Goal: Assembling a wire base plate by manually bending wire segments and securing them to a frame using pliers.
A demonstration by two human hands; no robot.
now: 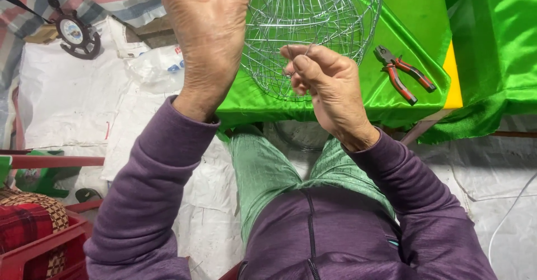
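A rounded frame of thin silver wire [330,17] stands on a table draped in shiny green cloth [414,12]. My left hand [204,34] is raised at the frame's upper left edge, fingers curled onto its wires. My right hand [327,84] is in front of the frame's lower part and pinches a thin wire strand between thumb and fingers. Both arms wear purple sleeves; my green trousers show below.
Pliers with red and black handles [403,73] lie on the green cloth right of the frame. White plastic sheeting [67,95] covers the floor. A small ship's-wheel ornament [75,34] lies at upper left, a red crate [39,246] at lower left.
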